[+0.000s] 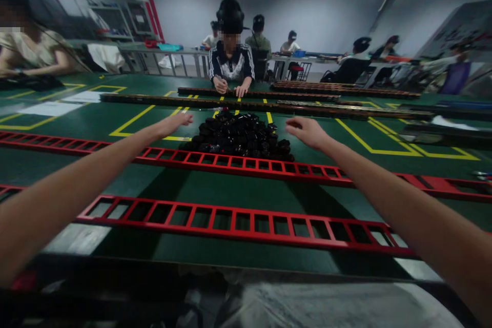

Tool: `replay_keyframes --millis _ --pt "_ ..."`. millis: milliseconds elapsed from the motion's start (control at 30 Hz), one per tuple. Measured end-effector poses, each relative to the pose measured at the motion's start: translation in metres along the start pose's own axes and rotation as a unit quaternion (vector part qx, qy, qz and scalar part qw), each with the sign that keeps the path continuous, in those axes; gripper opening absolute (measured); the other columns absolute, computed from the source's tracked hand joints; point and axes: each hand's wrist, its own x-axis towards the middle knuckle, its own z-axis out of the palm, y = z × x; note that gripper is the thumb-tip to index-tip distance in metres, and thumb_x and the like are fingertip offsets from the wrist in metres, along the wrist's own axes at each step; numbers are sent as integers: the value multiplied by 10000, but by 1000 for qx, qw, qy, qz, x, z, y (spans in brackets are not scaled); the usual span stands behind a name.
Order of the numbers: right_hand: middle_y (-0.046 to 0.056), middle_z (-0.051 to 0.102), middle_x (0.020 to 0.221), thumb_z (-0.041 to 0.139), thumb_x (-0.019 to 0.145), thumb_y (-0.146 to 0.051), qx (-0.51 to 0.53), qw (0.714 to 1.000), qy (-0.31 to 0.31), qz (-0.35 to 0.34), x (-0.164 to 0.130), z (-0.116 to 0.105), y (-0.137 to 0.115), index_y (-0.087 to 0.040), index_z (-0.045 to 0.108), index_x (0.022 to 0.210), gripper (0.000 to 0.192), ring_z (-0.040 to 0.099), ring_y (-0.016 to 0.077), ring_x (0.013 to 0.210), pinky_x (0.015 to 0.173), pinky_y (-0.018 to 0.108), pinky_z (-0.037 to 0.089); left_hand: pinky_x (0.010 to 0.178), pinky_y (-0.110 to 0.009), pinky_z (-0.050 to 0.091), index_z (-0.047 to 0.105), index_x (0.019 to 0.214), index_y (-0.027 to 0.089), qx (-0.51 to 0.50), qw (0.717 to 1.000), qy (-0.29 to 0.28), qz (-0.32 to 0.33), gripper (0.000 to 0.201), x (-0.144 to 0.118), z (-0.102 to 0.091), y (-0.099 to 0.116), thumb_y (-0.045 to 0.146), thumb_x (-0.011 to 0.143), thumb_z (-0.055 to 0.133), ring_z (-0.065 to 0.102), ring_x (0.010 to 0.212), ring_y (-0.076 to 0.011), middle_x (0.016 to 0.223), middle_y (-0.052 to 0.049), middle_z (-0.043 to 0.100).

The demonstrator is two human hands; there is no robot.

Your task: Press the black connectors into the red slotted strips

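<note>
Both my arms reach forward over a green table [238, 195]. My left hand [175, 124] hovers flat with fingers apart, just left of a heap of small black parts [240, 136]. On the heap's right side my right hand [305, 130] is held open, fingers slightly curled, holding nothing. Two long red slotted racks lie across the table below my arms: a near rack [238, 220] and a far rack [246, 164] that runs along the heap's front edge. Neither hand touches the heap or the racks.
Across the table a person in a dark striped jacket [230, 61] works with both hands on long dark racks [261, 95]. Yellow lines [134, 119] mark the green surface. Another person sits at far left [26, 46]; several more sit at benches behind.
</note>
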Motion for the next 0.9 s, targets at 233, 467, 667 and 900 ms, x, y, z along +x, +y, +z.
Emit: replay_keyframes --millis 233,467,667,900 --pt "169 608 1309 627 764 -594 -176 961 -207 -48 -140 -63 24 -146 536 1356 748 592 337 1165 994 459 475 1081 -395 344 482 1383 90 389 902 -163 90 886 -102 -69 -52 654 710 601 518 1241 -311 1392 -183 541" --pt "167 656 1176 631 781 -427 -176 954 -236 -49 -118 -55 29 -123 627 1204 520 625 306 1067 934 407 495 1001 -335 403 559 1253 99 396 899 -159 97 679 -98 -67 -47 540 737 570 571 1135 -275 1263 -162 627" --pt "140 658 1135 655 777 -384 -159 963 -209 -54 -110 -59 38 -142 635 1198 487 627 279 1026 888 370 502 961 -344 412 581 1235 122 392 900 -156 109 643 -98 -67 -44 541 747 573 591 1107 -293 1233 -152 647" --pt "131 659 1106 672 752 -358 -159 967 -193 -44 -118 -57 49 -156 643 1171 467 619 284 1025 895 386 495 960 -342 407 599 1213 139 389 903 -143 113 655 -98 -54 -41 570 720 584 601 1103 -296 1217 -150 660"
